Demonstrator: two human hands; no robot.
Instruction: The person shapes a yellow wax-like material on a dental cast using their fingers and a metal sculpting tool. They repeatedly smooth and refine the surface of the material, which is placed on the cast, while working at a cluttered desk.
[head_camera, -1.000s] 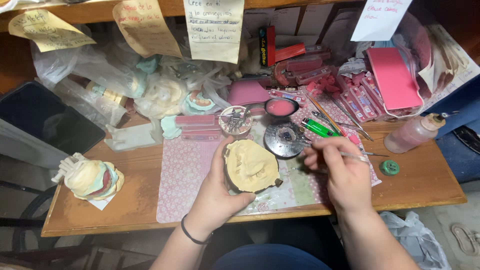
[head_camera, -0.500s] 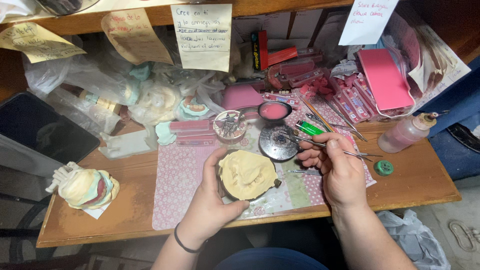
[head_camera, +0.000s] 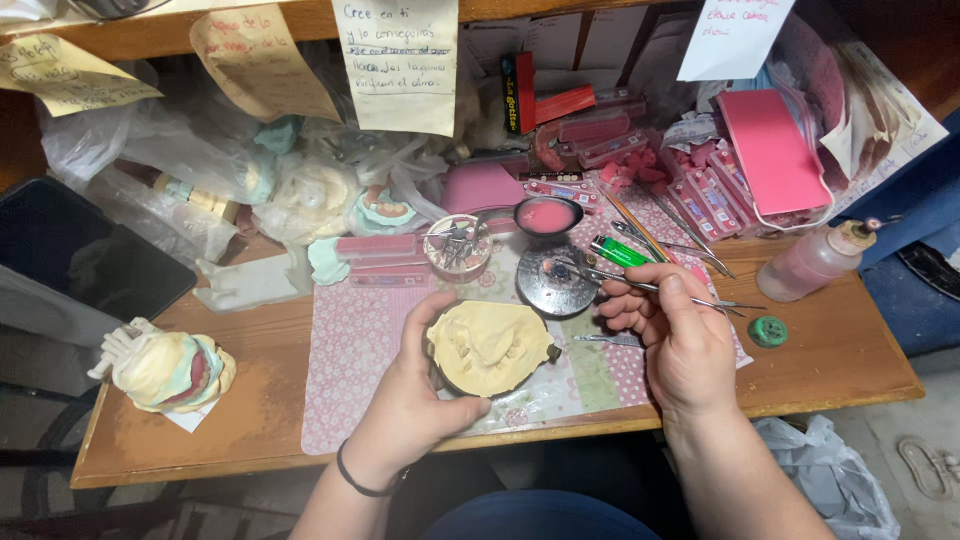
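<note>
My left hand (head_camera: 412, 400) cups a pale yellow plaster dental cast (head_camera: 489, 345) in a dark holder, just above a pink patterned mat (head_camera: 352, 352). My right hand (head_camera: 680, 340) pinches a thin metal instrument (head_camera: 622, 284) like a pen. Its tip points left and reaches over a round metal disc (head_camera: 556, 282) that lies beyond the cast. A small dark bowl with pink material (head_camera: 546, 215) stands just behind the disc.
A round holder of burs (head_camera: 457, 246), a green lighter (head_camera: 619, 251), loose metal tools (head_camera: 690, 250), a squeeze bottle of pink liquid (head_camera: 818, 262) and a green cap (head_camera: 767, 331) lie on the wooden bench (head_camera: 250, 420). Bagged casts crowd the back; another cast (head_camera: 165, 368) sits far left.
My right hand has brought the instrument's tip left onto the metal disc. The left hand keeps holding the cast in the same place. The camera view shifted slightly.
</note>
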